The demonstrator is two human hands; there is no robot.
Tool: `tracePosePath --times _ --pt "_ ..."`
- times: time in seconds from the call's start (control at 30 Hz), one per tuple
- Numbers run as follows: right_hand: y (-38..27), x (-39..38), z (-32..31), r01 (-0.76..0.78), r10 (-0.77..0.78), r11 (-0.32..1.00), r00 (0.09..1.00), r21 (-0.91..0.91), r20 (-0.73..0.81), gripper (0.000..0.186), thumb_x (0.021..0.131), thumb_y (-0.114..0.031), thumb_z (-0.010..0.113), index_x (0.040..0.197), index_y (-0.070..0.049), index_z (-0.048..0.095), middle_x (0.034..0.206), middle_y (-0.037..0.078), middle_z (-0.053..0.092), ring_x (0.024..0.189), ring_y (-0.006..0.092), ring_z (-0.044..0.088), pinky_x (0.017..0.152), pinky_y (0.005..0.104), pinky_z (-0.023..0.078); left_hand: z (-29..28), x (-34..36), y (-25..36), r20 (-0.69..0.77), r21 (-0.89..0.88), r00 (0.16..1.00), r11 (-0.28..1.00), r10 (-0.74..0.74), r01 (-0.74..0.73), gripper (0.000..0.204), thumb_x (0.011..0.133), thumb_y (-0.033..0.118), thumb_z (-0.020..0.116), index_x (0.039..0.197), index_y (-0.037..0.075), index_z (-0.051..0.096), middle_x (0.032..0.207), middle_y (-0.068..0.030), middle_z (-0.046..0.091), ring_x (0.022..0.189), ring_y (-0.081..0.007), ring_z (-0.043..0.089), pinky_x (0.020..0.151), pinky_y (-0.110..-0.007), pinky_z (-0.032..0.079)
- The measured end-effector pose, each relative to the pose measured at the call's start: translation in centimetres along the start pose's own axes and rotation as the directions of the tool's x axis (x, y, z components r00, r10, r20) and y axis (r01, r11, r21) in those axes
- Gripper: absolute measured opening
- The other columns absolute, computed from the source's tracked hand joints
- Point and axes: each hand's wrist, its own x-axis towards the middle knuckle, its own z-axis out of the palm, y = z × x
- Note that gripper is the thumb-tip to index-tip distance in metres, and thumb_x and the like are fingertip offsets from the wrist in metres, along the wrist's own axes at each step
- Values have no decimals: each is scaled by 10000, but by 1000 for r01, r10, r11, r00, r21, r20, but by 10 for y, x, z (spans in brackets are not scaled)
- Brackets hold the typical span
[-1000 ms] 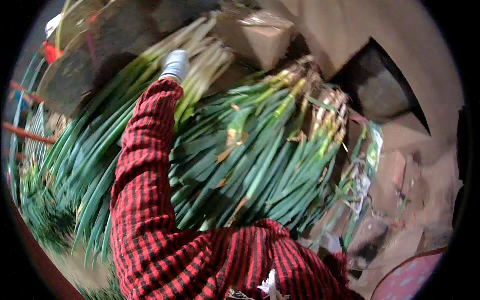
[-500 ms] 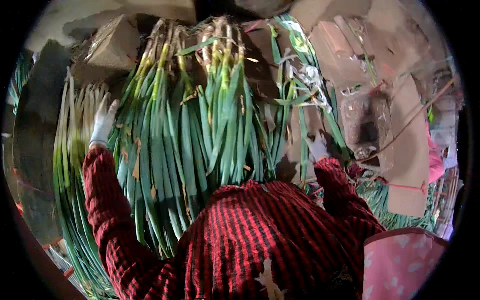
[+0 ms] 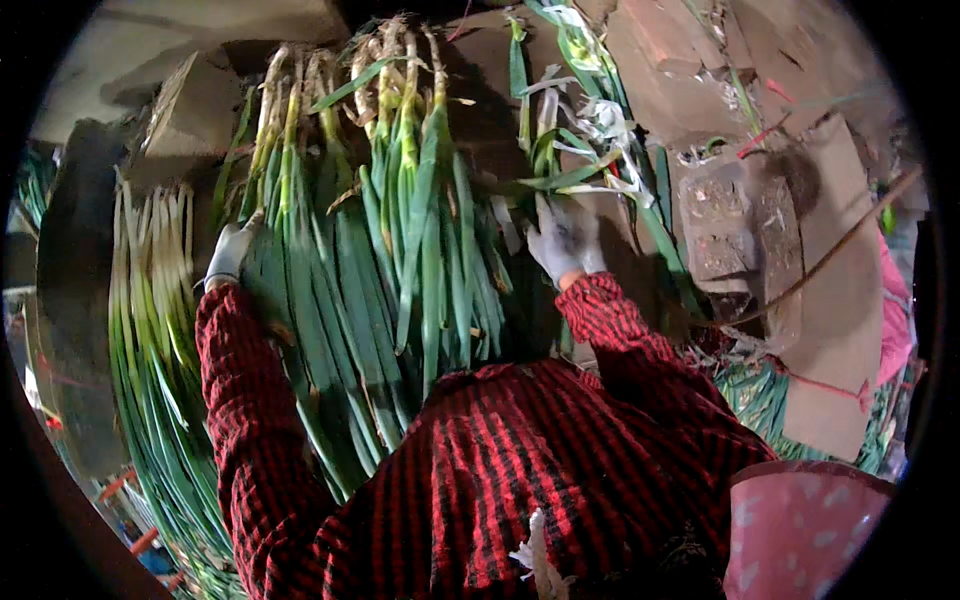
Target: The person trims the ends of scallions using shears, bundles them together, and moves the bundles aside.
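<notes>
Long green onions with pale, rooty ends (image 3: 410,110) lie in bunches across the middle. A paler, trimmed row (image 3: 150,290) is at the left. My left hand (image 3: 235,250), in a white glove, has its fingers bent around stalks at the left edge of the middle bunch. To the right of that bunch, my right hand (image 3: 565,240), also gloved, has its fingers apart over dark cardboard, with nothing visible in it. Above it lie loose leaves with white peelings (image 3: 615,130).
Cardboard pieces (image 3: 830,350) cover the right side, with a thin stick (image 3: 850,245), red string and wrapped blocks (image 3: 715,230). A box (image 3: 170,100) stands upper left. A pink spotted item (image 3: 800,525) is at lower right. More greens (image 3: 745,400) lie beside my right arm.
The view has swung upright from a tilt. My left hand has moved from the pale row onto the middle bunch's edge. My right hand has moved left and up, closer to that bunch.
</notes>
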Motion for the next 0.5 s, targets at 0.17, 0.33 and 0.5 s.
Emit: tracePosePath --times 0.17,0.33,0.5 --pt "71 10 -14 -206 222 974 947 93 -233 614 805 -305 681 1310 -26 470 1270 212 526 1175 401 483 992 448 397 17 -37 34 -108 197 989 978 97 -75 809 822 684 529 841 -119 627 761 -263 644 782 -412 637 753 -436 475" --pt "150 -18 -42 -289 280 850 956 -440 -86 603 755 -320 711 1251 -64 483 1227 211 522 1127 383 524 916 476 443 24 -63 49 -96 180 993 982 73 -55 768 855 624 519 1176 -72 571 1101 -308 612 1094 -403 572 921 -427 437" --pt "149 6 -65 -220 285 889 952 -402 108 307 732 -271 701 914 -55 579 1002 177 617 928 356 616 757 489 493 36 -161 123 -407 178 774 873 486 -454 724 864 395 651 1411 13 369 1390 -249 431 1282 -377 437 1042 -418 389"
